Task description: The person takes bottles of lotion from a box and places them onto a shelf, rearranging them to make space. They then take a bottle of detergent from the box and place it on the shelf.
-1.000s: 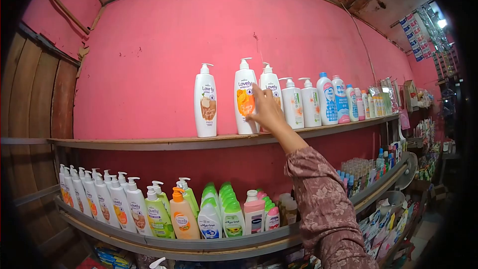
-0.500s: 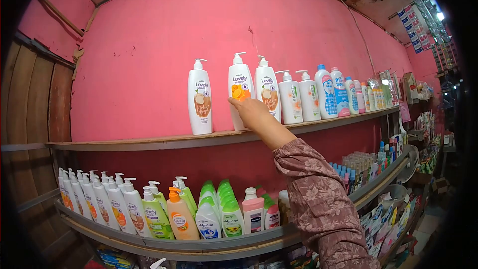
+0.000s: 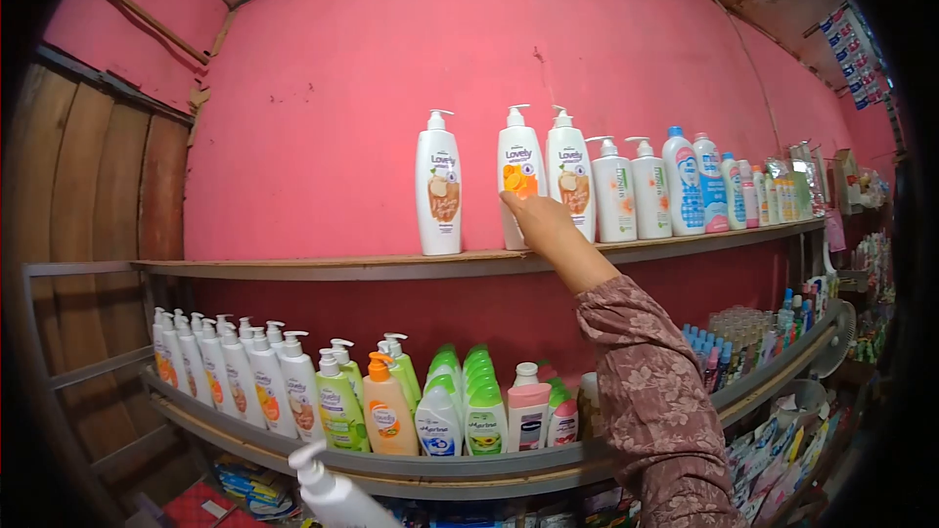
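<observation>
My right hand (image 3: 548,225) reaches up to the top shelf and is closed on the lower part of a white pump lotion bottle (image 3: 518,152) with an orange fruit label. Part of that bottle is hidden behind the hand. Close on its right stands a lotion bottle (image 3: 570,161) with a brown label, and to its left, across a gap, another brown-labelled lotion bottle (image 3: 439,186). Low in the view, a tilted white pump bottle (image 3: 337,499) shows only its pump and upper body. My left hand is out of view.
The wooden top shelf (image 3: 342,269) also carries baby-care bottles (image 3: 685,181) on the right. Below, the lower shelf (image 3: 391,474) holds rows of pump bottles (image 3: 238,372) and green-capped bottles (image 3: 484,420). A fan (image 3: 839,337) is at the far right.
The view has shifted, so the shelves appear further right. A tilted white pump bottle has risen further into view at the bottom. My right hand stays at the orange-labelled bottle.
</observation>
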Demonstrator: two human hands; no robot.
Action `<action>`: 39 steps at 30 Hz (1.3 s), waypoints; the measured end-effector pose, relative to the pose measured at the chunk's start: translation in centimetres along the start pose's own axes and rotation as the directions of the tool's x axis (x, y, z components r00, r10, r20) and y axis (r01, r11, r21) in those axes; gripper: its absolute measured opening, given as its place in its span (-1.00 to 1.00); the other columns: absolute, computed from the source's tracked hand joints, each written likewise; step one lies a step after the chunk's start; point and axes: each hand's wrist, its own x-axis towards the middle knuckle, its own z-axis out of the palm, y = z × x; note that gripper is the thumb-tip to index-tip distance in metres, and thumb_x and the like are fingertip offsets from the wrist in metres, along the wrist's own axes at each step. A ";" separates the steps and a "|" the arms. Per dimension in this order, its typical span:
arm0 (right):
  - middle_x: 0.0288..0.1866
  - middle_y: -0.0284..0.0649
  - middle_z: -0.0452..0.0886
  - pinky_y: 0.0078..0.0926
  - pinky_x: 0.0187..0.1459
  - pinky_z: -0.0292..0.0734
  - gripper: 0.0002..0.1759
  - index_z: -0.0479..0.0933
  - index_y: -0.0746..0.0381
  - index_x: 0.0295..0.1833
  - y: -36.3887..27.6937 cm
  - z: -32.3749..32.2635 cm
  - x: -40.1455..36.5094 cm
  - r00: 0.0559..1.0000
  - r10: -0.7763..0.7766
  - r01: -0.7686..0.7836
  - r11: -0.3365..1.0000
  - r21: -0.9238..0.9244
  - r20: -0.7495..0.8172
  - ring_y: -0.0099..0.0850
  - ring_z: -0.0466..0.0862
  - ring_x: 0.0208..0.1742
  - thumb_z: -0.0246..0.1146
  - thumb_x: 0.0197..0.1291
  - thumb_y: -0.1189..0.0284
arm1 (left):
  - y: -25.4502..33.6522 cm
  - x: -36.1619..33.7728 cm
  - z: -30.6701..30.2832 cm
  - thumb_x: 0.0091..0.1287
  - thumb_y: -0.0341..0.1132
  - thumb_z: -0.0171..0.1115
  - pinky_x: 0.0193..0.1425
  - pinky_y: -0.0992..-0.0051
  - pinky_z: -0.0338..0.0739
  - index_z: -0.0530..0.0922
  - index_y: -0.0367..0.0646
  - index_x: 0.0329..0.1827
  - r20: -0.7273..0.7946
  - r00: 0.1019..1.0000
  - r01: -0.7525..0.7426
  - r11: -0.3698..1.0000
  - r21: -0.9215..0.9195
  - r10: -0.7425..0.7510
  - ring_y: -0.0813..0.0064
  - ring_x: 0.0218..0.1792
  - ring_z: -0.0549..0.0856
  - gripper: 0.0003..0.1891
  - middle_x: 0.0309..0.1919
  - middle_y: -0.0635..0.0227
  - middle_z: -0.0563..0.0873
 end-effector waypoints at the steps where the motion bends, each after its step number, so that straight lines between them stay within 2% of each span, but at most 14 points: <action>1: -0.36 -0.13 0.62 -0.20 -0.37 0.54 -0.37 0.32 0.10 0.25 -0.1 -0.2 -0.4 1.000 0.000 -0.001 1.000 -0.022 -0.029 -0.12 0.66 -0.31 0.30 -0.01 0.49 | -0.2 2.4 0.2 0.12 -0.30 0.40 -0.35 0.50 0.50 0.44 -0.27 -0.10 0.031 0.977 -0.210 0.975 -0.069 0.212 0.49 -0.43 0.58 -0.61 -0.41 0.34 0.55; 2: -0.35 -0.12 0.63 -0.20 -0.35 0.55 -0.45 0.36 0.12 0.20 -0.4 -0.8 -0.9 0.995 -0.029 0.032 0.999 0.033 -0.097 -0.14 0.67 -0.29 0.28 0.03 0.45 | -0.2 4.9 0.1 0.07 -0.25 0.46 -0.22 0.43 0.63 0.46 -0.33 0.06 0.052 0.908 -0.406 0.903 -0.142 0.416 0.39 -0.29 0.71 -0.46 -0.23 0.19 0.68; 3: -0.35 -0.12 0.65 -0.21 -0.34 0.57 -0.52 0.39 0.14 0.16 -0.8 -2.0 -1.6 0.985 -0.052 0.066 0.994 0.083 -0.166 -0.15 0.68 -0.27 0.26 0.08 0.42 | 3.5 4.7 0.6 0.12 -0.45 0.33 -0.39 0.54 0.49 0.45 -0.25 -0.07 0.203 0.977 -0.042 0.991 -0.128 0.067 0.53 -0.46 0.58 -0.67 -0.49 0.44 0.53; 4: -0.35 -0.11 0.66 -0.22 -0.32 0.58 -0.60 0.42 0.16 0.11 -1.3 -3.6 -2.5 0.969 -0.068 0.101 0.986 0.130 -0.235 -0.17 0.69 -0.25 0.24 0.12 0.39 | 5.0 6.0 2.9 0.07 -0.14 0.46 -0.44 0.49 0.59 0.46 -0.32 0.00 0.016 0.980 -0.200 0.980 -0.015 0.201 0.43 -0.45 0.69 -0.45 -0.39 0.21 0.68; 5: -0.35 -0.12 0.66 -0.29 -0.27 0.57 -0.51 0.46 0.15 0.15 -2.2 -5.9 -3.6 0.983 -0.010 0.076 0.931 0.357 -0.183 -0.27 0.69 -0.26 0.31 0.12 0.23 | 7.3 7.6 3.9 0.11 -0.07 0.42 -0.62 0.53 0.49 0.46 -0.29 -0.08 0.154 0.975 -0.165 0.986 0.017 0.160 0.43 -0.59 0.63 -0.48 -0.54 0.25 0.63; 7: -0.27 -0.09 0.67 -0.36 -0.18 0.57 -0.43 0.45 0.12 0.22 -3.9 -9.0 -5.6 0.994 -0.108 0.053 0.594 0.803 0.014 -0.34 0.68 -0.23 0.31 0.14 0.09 | 10.8 11.6 6.5 0.25 -0.23 0.30 -0.58 0.51 0.38 0.43 -0.26 -0.15 0.257 0.938 -0.239 0.971 -0.004 0.232 0.47 -0.64 0.51 -0.69 -0.61 0.30 0.53; 9: -0.13 -0.04 0.65 -0.40 -0.07 0.55 -0.32 0.39 0.09 0.31 -5.8 -9.3 -7.4 0.948 -0.304 0.184 0.281 0.942 -0.094 -0.35 0.66 -0.17 0.29 0.15 -0.01 | 14.5 15.9 10.8 0.29 -0.22 0.27 -0.55 0.53 0.42 0.42 -0.23 -0.14 0.332 0.875 -0.395 0.916 0.067 0.353 0.54 -0.58 0.53 -0.71 -0.56 0.39 0.51; 10: -0.01 -0.12 0.61 -0.45 -0.08 0.54 -0.24 0.23 0.13 0.42 -6.7 -9.5 -7.8 0.933 -0.351 0.184 0.284 0.941 -0.076 -0.44 0.63 -0.13 0.36 0.15 0.21 | 15.9 17.9 13.2 0.30 -0.19 0.26 -0.50 0.56 0.44 0.42 -0.22 -0.07 0.315 0.851 -0.458 0.887 0.056 0.420 0.58 -0.53 0.54 -0.68 -0.47 0.39 0.54; 15: 0.00 -0.02 0.59 -0.37 -0.09 0.56 -0.06 -0.01 0.24 0.45 -8.0 -5.7 -4.2 0.951 0.079 0.287 0.147 0.947 -0.300 -0.31 0.65 -0.06 0.40 0.09 0.28 | 19.8 28.1 21.1 0.29 0.01 0.25 -0.02 0.47 0.49 0.39 -0.19 0.12 0.432 0.756 -0.591 0.796 0.127 0.492 0.51 -0.12 0.59 -0.47 -0.14 0.32 0.59; 19: -0.01 0.02 0.59 -0.34 -0.10 0.57 -0.11 0.02 0.25 0.42 -4.0 -5.3 -1.7 0.930 0.208 0.199 0.407 0.891 -0.303 -0.27 0.65 -0.05 0.39 0.08 0.33 | 18.5 29.4 25.9 0.26 0.17 0.20 0.29 0.31 0.33 0.21 -0.19 0.36 0.278 0.691 -0.702 0.527 0.479 0.668 0.27 0.25 0.42 -0.22 0.22 0.12 0.42; 21: -0.01 0.03 0.59 -0.33 -0.10 0.58 -0.12 0.03 0.25 0.41 -2.4 -5.7 -1.4 0.917 0.249 0.176 0.446 0.878 -0.310 -0.25 0.65 -0.06 0.39 0.07 0.33 | 19.4 36.7 22.3 0.18 0.19 0.28 0.41 0.26 0.22 -0.12 -0.20 0.51 0.312 0.745 -0.663 0.607 0.437 0.589 0.07 0.39 0.28 0.05 0.38 -0.11 0.22; 24: -0.04 0.16 0.60 -0.17 -0.02 0.55 -0.11 0.01 0.22 0.40 -0.8 -6.0 -1.2 0.918 0.311 0.062 0.498 0.865 -0.245 0.00 0.65 -0.04 0.38 0.05 0.33 | 18.3 37.6 21.3 0.12 0.15 0.34 0.39 0.22 0.25 -0.27 -0.19 0.52 0.351 0.821 -0.547 0.446 0.709 0.450 0.06 0.39 0.28 0.15 0.39 -0.16 0.17; 29: 0.01 0.22 0.57 -0.15 0.06 0.51 -0.05 -0.02 0.25 0.42 -0.8 -4.6 -1.8 0.948 0.281 -0.022 0.531 0.847 -0.152 0.05 0.62 0.02 0.40 0.02 0.32 | 18.5 39.6 21.1 -0.02 -0.42 0.49 0.12 0.02 0.55 -0.44 -0.13 0.50 0.371 0.900 -0.427 0.627 0.652 0.227 0.04 0.24 0.45 0.26 0.31 -0.09 0.31; 39: 0.18 0.28 0.44 -0.13 0.12 0.47 0.12 -0.27 0.15 0.52 -2.6 -2.0 -0.3 0.960 0.256 -0.069 0.599 0.797 -0.109 0.10 0.55 0.12 0.39 0.04 0.31 | 16.7 42.9 22.5 0.16 -0.40 0.38 -0.05 0.02 0.64 -0.57 0.22 0.47 0.379 0.923 -0.327 0.660 0.677 0.069 0.08 0.18 0.50 0.21 0.28 0.00 0.35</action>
